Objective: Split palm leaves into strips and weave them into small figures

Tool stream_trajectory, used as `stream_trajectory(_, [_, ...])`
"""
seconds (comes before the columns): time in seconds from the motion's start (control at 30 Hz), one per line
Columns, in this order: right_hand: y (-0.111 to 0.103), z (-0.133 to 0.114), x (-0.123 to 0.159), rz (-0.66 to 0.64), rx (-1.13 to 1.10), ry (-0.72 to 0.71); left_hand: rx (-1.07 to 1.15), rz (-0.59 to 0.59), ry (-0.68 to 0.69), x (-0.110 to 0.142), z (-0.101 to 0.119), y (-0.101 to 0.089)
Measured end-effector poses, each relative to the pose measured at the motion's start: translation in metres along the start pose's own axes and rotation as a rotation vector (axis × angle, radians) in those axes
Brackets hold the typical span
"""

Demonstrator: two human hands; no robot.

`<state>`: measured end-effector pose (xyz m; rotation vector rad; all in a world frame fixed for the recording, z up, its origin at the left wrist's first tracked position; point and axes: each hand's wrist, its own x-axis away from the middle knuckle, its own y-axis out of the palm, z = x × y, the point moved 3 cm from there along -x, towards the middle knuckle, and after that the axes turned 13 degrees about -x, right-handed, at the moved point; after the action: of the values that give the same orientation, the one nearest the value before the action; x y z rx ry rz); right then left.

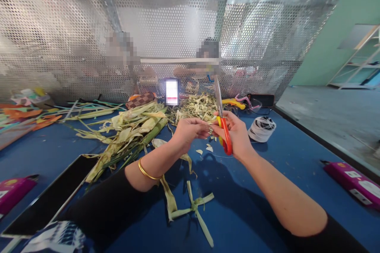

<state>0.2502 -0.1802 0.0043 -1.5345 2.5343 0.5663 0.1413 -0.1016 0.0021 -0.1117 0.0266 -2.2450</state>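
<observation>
Scissors (227, 136) with red and yellow handles are in my right hand (239, 136), their blades pointing up and away from me. My left hand (188, 132) is closed in a pinch, its fingertips meeting those of my right hand. Something small and pale shows between the fingertips, too hidden to name. Below the hands, on the blue table, lies a cross-shaped piece of folded, knotted pale-green leaf strips (194, 206). A long dry strip (168, 195) touches its left end. White scraps (209, 148) lie just under my fingers.
Dried husks (139, 122) are heaped at left, with leaf cuttings (198, 106) behind my hands. A white thread spool (262, 129) stands at right. A lit phone (171, 92) leans near the perforated metal screen (169, 16). People sit behind it. Magenta packs (353, 182) lie at both sides.
</observation>
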Motion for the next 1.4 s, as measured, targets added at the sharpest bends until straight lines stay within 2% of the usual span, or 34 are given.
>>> stream_trajectory(0.13, [-0.001, 0.003, -0.002, 0.007, -0.030, 0.017, 0.009, -0.023, -0.058, 0.001, 0.000, -0.001])
stream_trajectory(0.33, [-0.004, 0.000, -0.002, -0.010, -0.018, -0.024, -0.027, -0.158, -0.099, 0.000, 0.004, -0.007])
stream_trajectory(0.4, [-0.003, 0.000, -0.002, -0.021, 0.000, -0.027, -0.033, -0.170, -0.092, -0.001, 0.003, -0.008])
stream_trajectory(0.63, [-0.008, 0.001, -0.005, 0.023, 0.029, -0.038, -0.021, 0.001, 0.056, -0.002, 0.002, -0.003])
stream_trajectory(0.77, [-0.014, -0.003, -0.008, -0.031, 0.223, -0.070, 0.071, 0.084, 0.125, -0.003, 0.009, -0.010])
stream_trajectory(1.03, [-0.005, -0.004, 0.002, -0.161, 0.561, -0.063, 0.196, 0.159, 0.140, -0.003, 0.019, -0.023])
stream_trajectory(1.17, [-0.001, -0.002, 0.005, -0.166, 0.751, -0.103, 0.222, 0.202, 0.134, -0.003, 0.020, -0.023])
stream_trajectory(1.4, [0.001, 0.003, 0.005, -0.181, 0.802, -0.141, 0.257, 0.193, 0.103, -0.007, 0.014, -0.020])
